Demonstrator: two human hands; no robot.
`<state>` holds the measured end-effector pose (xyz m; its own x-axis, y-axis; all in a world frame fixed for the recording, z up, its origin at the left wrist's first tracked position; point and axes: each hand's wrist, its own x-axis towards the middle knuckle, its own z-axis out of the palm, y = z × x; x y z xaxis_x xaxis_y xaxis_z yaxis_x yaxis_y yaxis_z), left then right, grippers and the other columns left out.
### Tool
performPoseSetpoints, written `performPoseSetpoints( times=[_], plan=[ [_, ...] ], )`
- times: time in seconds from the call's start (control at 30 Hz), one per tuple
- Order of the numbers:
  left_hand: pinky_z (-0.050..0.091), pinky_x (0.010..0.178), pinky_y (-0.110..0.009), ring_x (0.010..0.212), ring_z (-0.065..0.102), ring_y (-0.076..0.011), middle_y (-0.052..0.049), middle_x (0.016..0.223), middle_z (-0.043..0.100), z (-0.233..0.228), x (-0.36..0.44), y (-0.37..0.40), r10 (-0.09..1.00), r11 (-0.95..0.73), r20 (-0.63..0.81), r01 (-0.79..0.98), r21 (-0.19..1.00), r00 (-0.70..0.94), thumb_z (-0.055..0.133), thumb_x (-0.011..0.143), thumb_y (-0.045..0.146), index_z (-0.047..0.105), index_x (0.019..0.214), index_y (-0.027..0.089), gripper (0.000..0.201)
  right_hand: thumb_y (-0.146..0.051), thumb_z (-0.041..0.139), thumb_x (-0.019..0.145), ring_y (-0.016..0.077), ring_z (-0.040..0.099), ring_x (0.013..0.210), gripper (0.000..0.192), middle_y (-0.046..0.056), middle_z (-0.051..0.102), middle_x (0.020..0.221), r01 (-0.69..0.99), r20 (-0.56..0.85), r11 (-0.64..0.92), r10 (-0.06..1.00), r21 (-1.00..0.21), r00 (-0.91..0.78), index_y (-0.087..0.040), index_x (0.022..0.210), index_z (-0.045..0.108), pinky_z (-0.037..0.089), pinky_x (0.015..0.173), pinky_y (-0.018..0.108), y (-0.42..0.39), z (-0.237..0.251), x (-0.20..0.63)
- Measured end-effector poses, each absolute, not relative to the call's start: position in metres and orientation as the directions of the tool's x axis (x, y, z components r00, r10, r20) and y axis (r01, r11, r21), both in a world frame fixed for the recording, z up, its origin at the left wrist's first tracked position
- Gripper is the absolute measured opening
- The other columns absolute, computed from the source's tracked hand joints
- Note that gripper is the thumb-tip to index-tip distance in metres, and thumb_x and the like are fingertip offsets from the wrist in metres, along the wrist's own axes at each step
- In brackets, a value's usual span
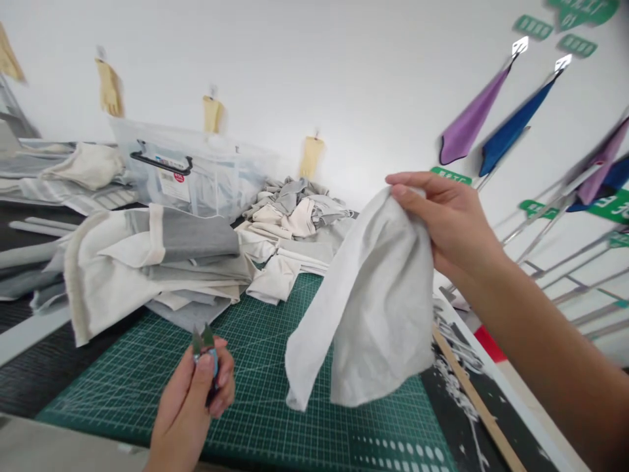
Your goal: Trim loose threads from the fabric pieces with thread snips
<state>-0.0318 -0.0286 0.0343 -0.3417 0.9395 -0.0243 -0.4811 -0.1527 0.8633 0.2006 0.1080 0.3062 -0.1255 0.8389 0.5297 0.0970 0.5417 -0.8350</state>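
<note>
My left hand (196, 393) is closed around a pair of thread snips (206, 357), their two short blades pointing up and slightly apart. Raised at the right, my right hand (447, 219) pinches the top of a light grey-white piece of fabric (381, 308) between thumb and fingers. The fabric hangs down in folds above the green cutting mat (265, 419). Left of it, a stack of folded grey and cream fabric (191, 262) lies over the mat's far left part, beyond the snips.
A clear plastic box (211, 177) stands against the wall, with a heap of fabric pieces (299, 216) beside it. More fabric (73, 170) lies far left. Along the right edge are a wooden strip (476, 400) and thread scraps (457, 387). Yellow gloves (310, 156) and cloths (474, 118) hang behind.
</note>
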Motion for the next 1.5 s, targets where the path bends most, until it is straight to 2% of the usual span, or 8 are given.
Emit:
performPoseSetpoints(
  times=[0.2,0.33,0.67,0.87,1.0,1.17,1.3,1.5],
  plan=[
    [0.026,0.05,-0.019,0.053,0.025,-0.0051,0.009,0.066,0.029,0.063,-0.01,-0.051,0.984,-0.135,0.021,-0.674,0.726,-0.175,0.076,0.079,0.057,0.056,0.13,0.029,0.061,-0.022,0.082,0.079,0.012,0.066,0.068,0.01,-0.001,0.075,0.081,0.048,0.435,0.454,0.874,-0.89,-0.216,-0.024,0.089,0.079,0.054,0.061,0.024,0.081,0.275,0.203],
    [0.014,0.049,-0.02,0.055,0.016,-0.0047,0.01,0.067,0.024,0.069,0.004,-0.05,0.995,-0.042,-0.019,-0.565,0.824,-0.101,0.085,0.072,0.052,0.046,0.146,0.026,0.088,-0.024,0.083,0.08,0.0129,0.071,0.077,0.018,0.001,0.079,0.093,-0.028,0.377,0.389,0.868,-0.921,-0.323,-0.025,0.097,0.08,0.057,0.067,0.023,0.064,0.264,0.212],
    [0.012,0.049,-0.022,0.055,0.015,-0.0057,0.011,0.064,0.023,0.077,0.017,-0.022,0.982,-0.01,0.086,-0.412,0.911,0.166,0.087,0.065,0.06,0.042,0.152,0.02,0.105,-0.022,0.08,0.083,0.0138,0.075,0.075,0.012,0.002,0.081,0.087,-0.063,0.236,0.263,0.702,-0.963,-0.672,-0.022,0.095,0.08,0.058,0.066,0.022,0.047,0.245,0.227],
    [0.018,0.053,-0.023,0.059,0.023,-0.0077,0.006,0.069,0.031,0.058,0.019,-0.027,0.874,0.043,0.085,-0.25,0.967,0.478,0.079,0.074,0.062,0.065,0.117,0.018,0.063,-0.019,0.077,0.087,0.0151,0.078,0.084,0.014,0.004,0.082,0.092,-0.057,0.229,0.29,0.603,-0.955,-0.764,-0.022,0.1,0.08,0.061,0.071,0.023,0.042,0.235,0.229],
    [0.023,0.053,-0.022,0.059,0.028,-0.0076,0.005,0.07,0.036,0.049,0.023,-0.035,0.821,0.113,0.097,-0.326,0.939,0.562,0.077,0.072,0.065,0.06,0.095,0.019,0.054,-0.018,0.077,0.085,0.0169,0.079,0.085,0.015,0.007,0.082,0.089,-0.038,0.212,0.301,0.572,-0.953,-0.792,-0.019,0.1,0.08,0.063,0.074,0.025,0.036,0.231,0.229],
    [0.028,0.054,-0.02,0.061,0.032,-0.0082,0.004,0.069,0.036,0.054,0.014,-0.038,0.828,0.061,0.106,-0.277,0.959,0.55,0.082,0.071,0.056,0.056,0.081,0.019,0.047,-0.014,0.083,0.077,0.0146,0.077,0.079,0.018,0.005,0.082,0.086,0.014,0.231,0.362,0.622,-0.932,-0.749,-0.019,0.095,0.081,0.061,0.069,0.021,0.033,0.226,0.235],
    [0.038,0.056,-0.022,0.063,0.043,-0.0104,0.0,0.075,0.051,0.056,0.003,-0.041,0.849,0.024,0.106,-0.238,0.971,0.518,0.082,0.072,0.051,0.059,0.084,0.019,0.041,-0.016,0.087,0.072,0.0138,0.074,0.069,0.014,0.005,0.08,0.079,0.083,0.253,0.439,0.651,-0.895,-0.716,-0.019,0.085,0.082,0.058,0.062,0.02,0.031,0.221,0.24],
    [0.047,0.067,-0.027,0.076,0.057,-0.0169,-0.004,0.082,0.061,0.07,0.001,-0.043,0.917,-0.176,0.241,-0.219,0.96,0.317,0.076,0.081,0.047,0.056,0.072,0.019,0.035,-0.016,0.087,0.07,0.0136,0.07,0.066,0.011,0.004,0.079,0.076,0.097,0.287,0.433,0.732,-0.896,-0.618,-0.019,0.08,0.082,0.056,0.059,0.021,0.025,0.223,0.241]
  ],
)
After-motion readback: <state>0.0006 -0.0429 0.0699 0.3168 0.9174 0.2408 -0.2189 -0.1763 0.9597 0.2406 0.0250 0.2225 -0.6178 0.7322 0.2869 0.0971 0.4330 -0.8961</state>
